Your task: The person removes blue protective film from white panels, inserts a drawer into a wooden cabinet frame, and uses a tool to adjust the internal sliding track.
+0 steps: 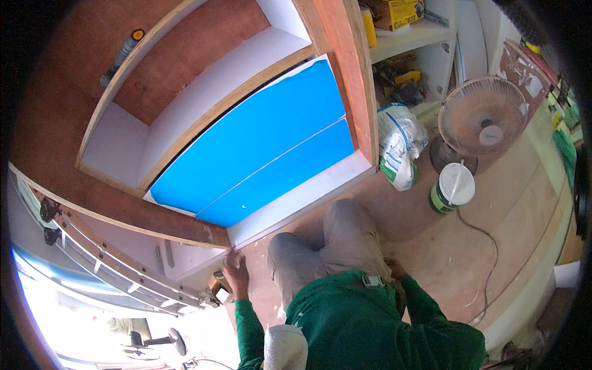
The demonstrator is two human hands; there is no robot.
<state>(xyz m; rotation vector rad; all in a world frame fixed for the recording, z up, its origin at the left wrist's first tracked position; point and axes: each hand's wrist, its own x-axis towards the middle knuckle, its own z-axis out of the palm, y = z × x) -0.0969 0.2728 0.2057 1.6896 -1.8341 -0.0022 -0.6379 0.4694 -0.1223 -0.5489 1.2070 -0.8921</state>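
My left hand (235,272) is raised beside the lower left corner of a wooden cabinet (227,238), its fingers loosely bent and apart; I see nothing in it. Close by on the floor is a small dark object with a white patch (220,291), whose kind I cannot make out. My right hand (396,269) rests low beside my right thigh, its fingers mostly hidden. In front of my knees, the cabinet holds two bright blue panels (253,166), split by a thin pale line. Above them is an open compartment (203,80) with a brown back and white sides.
To the right stand a white and green bucket (455,188) with a stick across its top, a standing fan (484,117) and a white plastic sack (399,139). A cable (493,246) crosses the floor. Shelves (410,43) hold tools. A ladder (111,262) is at the left.
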